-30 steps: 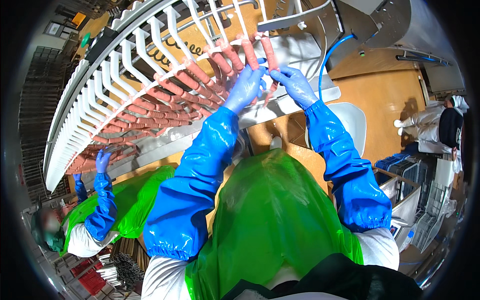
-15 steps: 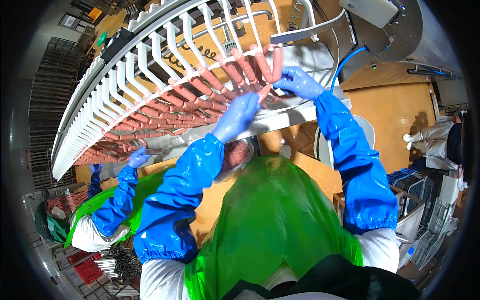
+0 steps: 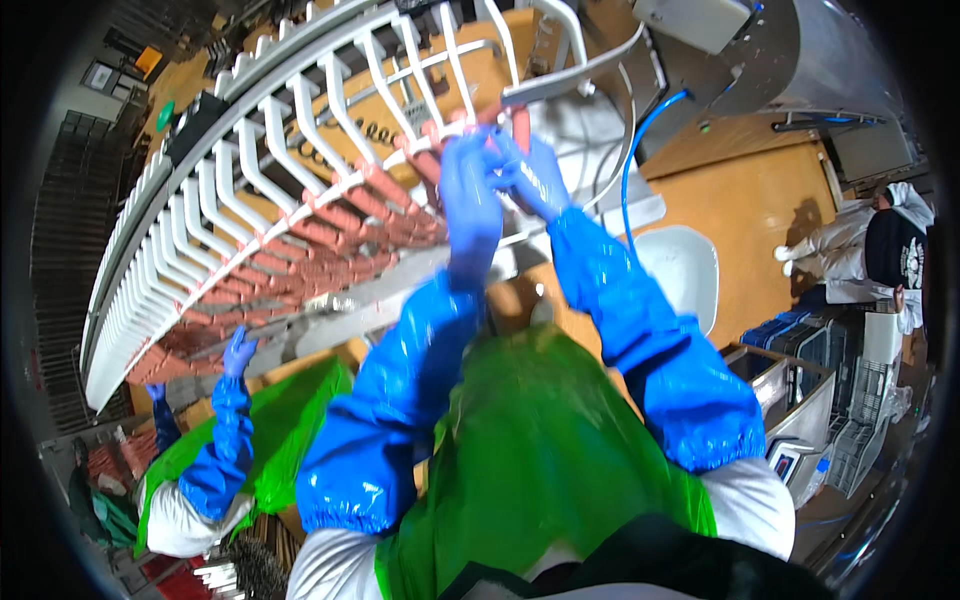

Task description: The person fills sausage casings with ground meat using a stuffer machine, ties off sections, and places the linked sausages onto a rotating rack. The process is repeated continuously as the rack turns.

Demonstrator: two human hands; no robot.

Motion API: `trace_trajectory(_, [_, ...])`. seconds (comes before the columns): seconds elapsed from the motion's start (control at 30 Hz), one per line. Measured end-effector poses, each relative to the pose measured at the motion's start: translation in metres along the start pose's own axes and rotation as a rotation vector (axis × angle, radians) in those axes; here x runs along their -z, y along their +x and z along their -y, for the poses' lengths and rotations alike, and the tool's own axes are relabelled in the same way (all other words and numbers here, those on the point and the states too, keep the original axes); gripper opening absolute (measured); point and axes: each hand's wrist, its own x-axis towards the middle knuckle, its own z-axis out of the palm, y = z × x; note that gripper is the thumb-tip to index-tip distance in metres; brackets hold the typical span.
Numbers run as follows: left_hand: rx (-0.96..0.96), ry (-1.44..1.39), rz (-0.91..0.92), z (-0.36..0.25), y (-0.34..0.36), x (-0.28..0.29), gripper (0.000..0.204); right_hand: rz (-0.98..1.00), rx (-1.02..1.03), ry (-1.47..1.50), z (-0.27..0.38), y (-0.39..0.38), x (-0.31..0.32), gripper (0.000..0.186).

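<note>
Sausage links (image 3: 385, 190) hang in rows from the white hooks (image 3: 290, 140) of a long curved rail, above a metal ledge (image 3: 355, 310). My left hand (image 3: 470, 190), in a blue glove, is raised at the rail's right end, motion-blurred, with fingers bent together. My right hand (image 3: 530, 175), gloved alike, meets it from the right, fingers curled in beside the last links. Whatever they grip is hidden behind the gloves.
A co-worker's gloved hand (image 3: 238, 350) is lower left at the rail. Another person (image 3: 860, 250) in white is at right, above stacked crates (image 3: 855, 430). A white tub (image 3: 680, 280), blue hose (image 3: 650, 125) and steel machine (image 3: 820, 60) sit right of the rail.
Half a second ago my left hand held a link pulled down away from the rail; it has risen to join my right hand at the hooks. The whole view has shifted slightly.
</note>
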Motion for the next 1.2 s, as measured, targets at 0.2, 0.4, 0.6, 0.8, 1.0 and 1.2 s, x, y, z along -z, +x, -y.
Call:
trace_trajectory(0.2, [-0.462,0.751,0.211,0.031,-0.011,0.034,0.047,0.419,-0.088,-0.319,0.021,-0.035,0.000,0.063])
trace_trajectory(0.4, [0.038,0.604,0.346,0.062,-0.001,0.086,0.024,0.352,0.154,-0.441,-0.015,0.002,0.017,0.046])
trace_trajectory(0.6, [0.228,1.921,0.951,0.140,-0.103,0.299,0.029,0.165,0.101,-0.459,-0.013,-0.014,0.023,0.039])
trace_trajectory(0.8, [0.112,0.521,0.382,-0.014,-0.032,0.107,0.032,0.258,0.037,0.076,-0.012,-0.056,0.005,0.026])
trace_trajectory(1.0, [-0.263,0.772,0.730,-0.043,-0.028,0.041,0.026,-0.057,0.092,0.134,-0.010,-0.070,0.004,0.035])
trace_trajectory(1.2, [0.273,0.320,0.525,0.053,-0.001,0.081,0.028,0.739,-0.432,0.992,-0.035,-0.023,0.011,0.032])
